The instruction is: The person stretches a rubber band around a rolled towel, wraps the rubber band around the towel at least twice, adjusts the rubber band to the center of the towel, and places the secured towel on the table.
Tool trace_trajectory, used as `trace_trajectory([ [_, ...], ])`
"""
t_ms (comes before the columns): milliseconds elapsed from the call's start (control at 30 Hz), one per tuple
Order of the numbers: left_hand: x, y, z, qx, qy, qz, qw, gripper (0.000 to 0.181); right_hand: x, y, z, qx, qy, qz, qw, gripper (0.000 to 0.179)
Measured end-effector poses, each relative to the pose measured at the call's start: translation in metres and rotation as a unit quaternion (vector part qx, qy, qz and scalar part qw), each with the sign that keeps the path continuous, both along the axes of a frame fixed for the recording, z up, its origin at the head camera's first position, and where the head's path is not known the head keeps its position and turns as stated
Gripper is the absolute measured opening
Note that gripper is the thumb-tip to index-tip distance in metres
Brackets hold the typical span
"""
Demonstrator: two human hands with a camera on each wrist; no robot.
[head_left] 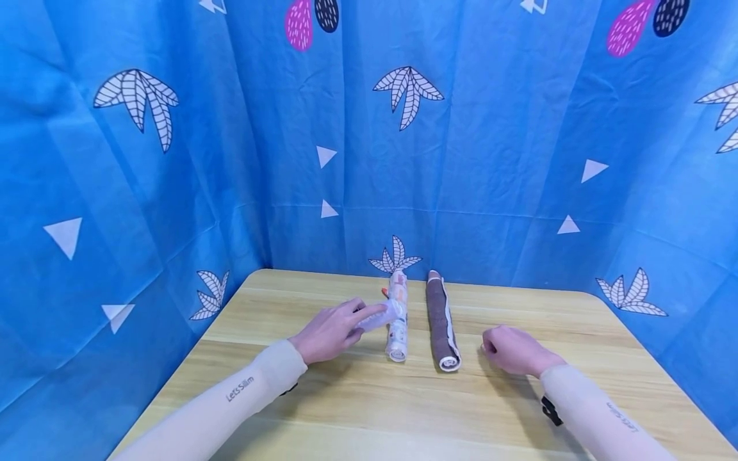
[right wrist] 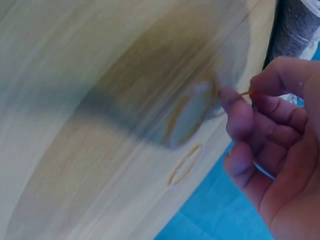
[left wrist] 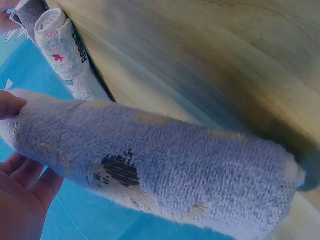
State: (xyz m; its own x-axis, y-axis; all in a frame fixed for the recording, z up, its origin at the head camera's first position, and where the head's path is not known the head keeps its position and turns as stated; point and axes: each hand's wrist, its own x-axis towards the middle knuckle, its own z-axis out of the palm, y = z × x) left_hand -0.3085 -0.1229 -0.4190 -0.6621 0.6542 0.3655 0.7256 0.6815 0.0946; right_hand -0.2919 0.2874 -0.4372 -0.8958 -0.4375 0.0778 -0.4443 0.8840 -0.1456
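Note:
A rolled lavender towel [left wrist: 165,150] with dark and tan patches fills much of the left wrist view. My left hand [head_left: 333,330] grips one end of it, thumb on one side and fingers on the other. In the head view this roll [head_left: 377,317] overlaps a printed white towel roll [head_left: 397,342] lying on the table. My right hand [head_left: 515,349] is over the table, to the right of a brown towel roll [head_left: 441,320]. Between its thumb and fingertips it pinches a thin yellowish rubber band [right wrist: 245,93], mostly hidden by the fingers.
A loose rubber band [right wrist: 185,164] lies on the wooden table [head_left: 357,410] in the right wrist view. Blue patterned curtains [head_left: 496,160] enclose the table at the back and sides. A small orange-red item [head_left: 384,292] shows beside the printed roll.

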Motion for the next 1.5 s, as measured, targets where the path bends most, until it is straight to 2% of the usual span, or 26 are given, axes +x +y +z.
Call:
trace_trajectory([
  [133,0.002,0.001,-0.001,-0.004,-0.013,0.005,0.9999,0.077,-0.001,0.003,0.000,-0.021,-0.023,0.009,0.9995,0.022],
  [300,0.005,0.002,0.000,-0.007,-0.019,0.002,0.9998,0.073,0.002,0.003,0.003,-0.073,-0.061,0.016,0.9953,0.010],
  [467,0.006,0.004,0.000,-0.006,-0.014,-0.007,0.9999,0.072,0.004,0.002,0.006,-0.095,-0.064,0.014,0.9933,0.004],
  [667,0.007,0.006,-0.001,-0.005,-0.004,-0.016,0.9999,0.071,0.006,0.003,0.007,-0.109,-0.069,0.032,0.9911,0.012],
  [800,0.008,0.007,-0.001,-0.009,-0.004,-0.014,0.9999,0.070,0.008,0.002,0.009,-0.113,-0.071,0.041,0.9902,0.005],
  [900,0.009,0.007,-0.001,-0.009,-0.004,-0.015,0.9998,0.069,0.010,0.000,0.012,-0.133,-0.087,0.035,0.9866,0.014],
  [967,0.009,0.008,-0.002,-0.008,-0.004,-0.017,0.9998,0.069,0.012,-0.002,0.016,-0.168,-0.111,0.038,0.9787,0.017],
  [1033,0.009,0.008,-0.001,-0.006,-0.003,-0.020,0.9998,0.069,0.014,-0.005,0.020,-0.218,-0.142,0.040,0.9648,0.020],
  [1200,0.006,0.008,-0.002,0.000,0.001,-0.025,0.9997,0.070,0.016,-0.012,0.032,-0.341,-0.229,0.037,0.9110,0.027],
  [1300,0.005,0.009,-0.002,0.001,0.003,-0.026,0.9997,0.071,0.018,-0.016,0.035,-0.383,-0.269,0.029,0.8830,0.031],
  [1400,0.004,0.009,-0.003,-0.004,0.003,-0.025,0.9997,0.071,0.019,-0.021,0.035,-0.410,-0.293,0.028,0.8632,0.034],
  [1500,0.004,0.010,-0.003,-0.007,0.002,-0.025,0.9997,0.070,0.020,-0.025,0.034,-0.423,-0.298,0.035,0.8550,0.037],
])
